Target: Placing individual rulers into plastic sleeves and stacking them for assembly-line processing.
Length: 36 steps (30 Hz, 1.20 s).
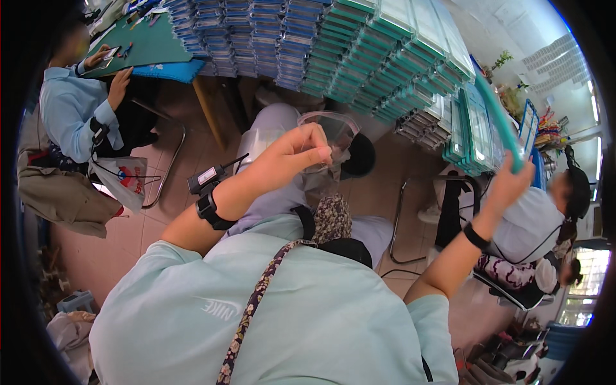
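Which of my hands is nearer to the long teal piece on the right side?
Right. Your right hand grips the near end of the long teal piece, while your left hand is well away from it, off to its left.

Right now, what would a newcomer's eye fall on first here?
Most likely the high stacks of blue- and green-edged cases across the top centre. Next, perhaps, the right hand at the right, holding the lower end of a long teal piece, and the left hand near the centre, its thumb and fingers drawn together.

Smooth, glossy plastic cases (pixel 391 48)
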### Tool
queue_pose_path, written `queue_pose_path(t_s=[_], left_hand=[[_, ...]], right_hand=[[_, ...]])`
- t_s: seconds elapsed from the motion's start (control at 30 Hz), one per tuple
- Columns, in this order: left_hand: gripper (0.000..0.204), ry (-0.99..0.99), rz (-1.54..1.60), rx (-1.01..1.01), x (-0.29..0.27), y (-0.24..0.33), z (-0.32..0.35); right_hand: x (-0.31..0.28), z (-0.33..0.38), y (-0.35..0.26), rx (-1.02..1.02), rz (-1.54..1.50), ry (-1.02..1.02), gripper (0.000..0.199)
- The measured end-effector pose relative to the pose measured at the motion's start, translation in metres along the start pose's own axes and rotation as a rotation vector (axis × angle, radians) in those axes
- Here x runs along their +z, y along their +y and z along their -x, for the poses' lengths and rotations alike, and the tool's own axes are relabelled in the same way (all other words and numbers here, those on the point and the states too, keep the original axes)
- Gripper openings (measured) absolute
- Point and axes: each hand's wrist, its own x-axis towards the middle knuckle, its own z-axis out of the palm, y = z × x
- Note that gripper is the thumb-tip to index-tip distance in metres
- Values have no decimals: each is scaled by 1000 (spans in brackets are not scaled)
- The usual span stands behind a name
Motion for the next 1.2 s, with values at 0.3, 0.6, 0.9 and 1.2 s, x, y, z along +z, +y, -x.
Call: queue_pose_path(t_s=[0.3, 0.6, 0.9, 1.2], left_hand=[[16, 43, -92, -139, 3, -17, -7], [18, -44, -241, -157, 18, -29, -12], [33, -82, -340, -97, 36, -21, -7], [21, -130, -395, -130, 26, 9, -3]], right_hand=[[-261, -40, 34, -270, 844, 1195, 22], [-275, -18, -20, -426, -1934, 64, 21], [-232, -19, -46, -297, -2545, -230, 23], [-204, -16, -57, 710, -4002, -1842, 29]])
